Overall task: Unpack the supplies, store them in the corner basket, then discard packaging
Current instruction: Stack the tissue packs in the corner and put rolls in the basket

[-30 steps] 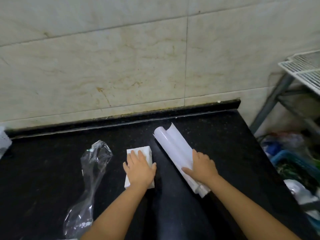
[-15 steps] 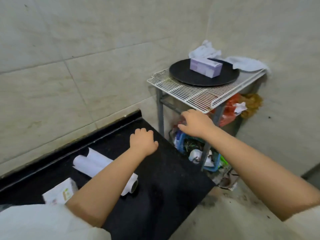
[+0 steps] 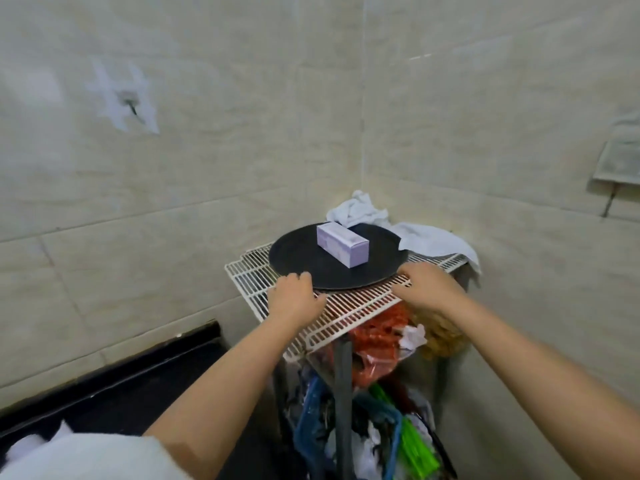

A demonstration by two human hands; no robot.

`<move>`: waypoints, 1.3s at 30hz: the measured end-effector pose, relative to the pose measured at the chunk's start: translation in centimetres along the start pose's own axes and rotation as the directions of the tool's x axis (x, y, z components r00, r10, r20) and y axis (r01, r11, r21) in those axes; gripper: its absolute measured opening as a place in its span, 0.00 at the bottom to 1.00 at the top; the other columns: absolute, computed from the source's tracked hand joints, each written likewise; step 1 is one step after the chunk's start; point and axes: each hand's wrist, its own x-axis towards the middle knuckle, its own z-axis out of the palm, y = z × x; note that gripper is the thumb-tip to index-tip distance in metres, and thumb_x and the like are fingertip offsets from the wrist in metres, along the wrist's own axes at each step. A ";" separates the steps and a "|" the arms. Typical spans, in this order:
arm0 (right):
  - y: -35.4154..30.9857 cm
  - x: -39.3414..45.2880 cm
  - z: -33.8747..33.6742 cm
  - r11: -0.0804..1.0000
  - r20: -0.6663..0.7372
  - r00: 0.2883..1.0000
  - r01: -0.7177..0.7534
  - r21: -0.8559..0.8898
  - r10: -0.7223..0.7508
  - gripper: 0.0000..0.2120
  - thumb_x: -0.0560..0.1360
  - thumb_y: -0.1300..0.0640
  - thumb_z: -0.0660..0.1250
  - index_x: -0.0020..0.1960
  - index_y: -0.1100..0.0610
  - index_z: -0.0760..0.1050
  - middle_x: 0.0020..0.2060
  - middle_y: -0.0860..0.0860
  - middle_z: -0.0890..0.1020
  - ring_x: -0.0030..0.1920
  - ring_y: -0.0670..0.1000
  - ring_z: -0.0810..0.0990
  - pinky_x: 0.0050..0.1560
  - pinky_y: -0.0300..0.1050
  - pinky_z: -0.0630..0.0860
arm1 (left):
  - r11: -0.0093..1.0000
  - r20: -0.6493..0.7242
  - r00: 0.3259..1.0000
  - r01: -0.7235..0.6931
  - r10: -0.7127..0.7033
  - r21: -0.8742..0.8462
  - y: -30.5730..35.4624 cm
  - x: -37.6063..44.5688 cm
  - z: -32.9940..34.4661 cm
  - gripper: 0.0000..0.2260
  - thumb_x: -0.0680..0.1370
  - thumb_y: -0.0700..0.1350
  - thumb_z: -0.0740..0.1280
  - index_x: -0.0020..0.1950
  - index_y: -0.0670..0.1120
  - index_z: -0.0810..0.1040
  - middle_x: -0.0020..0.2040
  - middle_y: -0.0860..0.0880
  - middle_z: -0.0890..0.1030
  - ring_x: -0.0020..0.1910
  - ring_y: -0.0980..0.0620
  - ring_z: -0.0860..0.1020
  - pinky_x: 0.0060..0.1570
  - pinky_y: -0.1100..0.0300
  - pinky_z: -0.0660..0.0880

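Observation:
A round black tray [image 3: 311, 268] lies on a white wire rack [image 3: 349, 313] in the tiled corner. A small purple box [image 3: 341, 247] sits on the tray. My left hand [image 3: 294, 299] grips the tray's near left rim, fingers curled over the edge and thumb beside it. At the near right rim, my right hand [image 3: 426, 289] holds on the same way. Under the rack a blue basket [image 3: 311, 431] holds mixed clutter. The roll and the white pack are out of sight.
A crumpled white cloth [image 3: 422, 233] lies on the rack behind the tray. Red plastic bags [image 3: 377, 341] hang under the rack by its dark post [image 3: 343, 393]. The black counter [image 3: 104, 393] ends at lower left. My white sleeve [image 3: 86, 459] fills the bottom left corner.
I turned right from the counter, leaving the white pack and roll there. Both hands rose from the counter and rack edge to the black tray's near rim.

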 end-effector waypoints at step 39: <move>-12.8 8.2 5.0 0.512 0.082 0.645 0.516 0.687 -0.759 0.26 0.73 0.51 0.64 0.67 0.59 0.62 0.60 0.61 0.72 0.57 0.62 0.74 0.48 0.47 0.68 | 0.503 -0.134 0.512 0.859 -0.849 0.096 -4.2 -8.4 1.3 0.22 0.78 0.54 0.60 0.66 0.41 0.67 0.67 0.40 0.70 0.68 0.40 0.65 0.63 0.48 0.67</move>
